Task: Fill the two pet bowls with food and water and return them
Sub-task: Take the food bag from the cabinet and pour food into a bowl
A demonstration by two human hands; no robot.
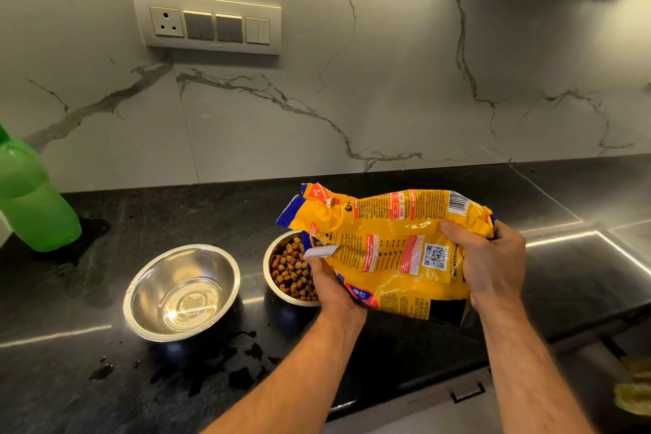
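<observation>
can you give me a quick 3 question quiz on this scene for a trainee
1. True or false: both hands hold the bag.
2. Which bowl holds kibble? A) the left bowl B) the right bowl C) neither
3. Fill in: the green bottle stands at the far ____ of the counter.

Key
1. True: the left hand grips the bag's lower edge near its mouth and the right hand grips its far end.
2. B: the left bowl shows only clear liquid.
3. left
</observation>
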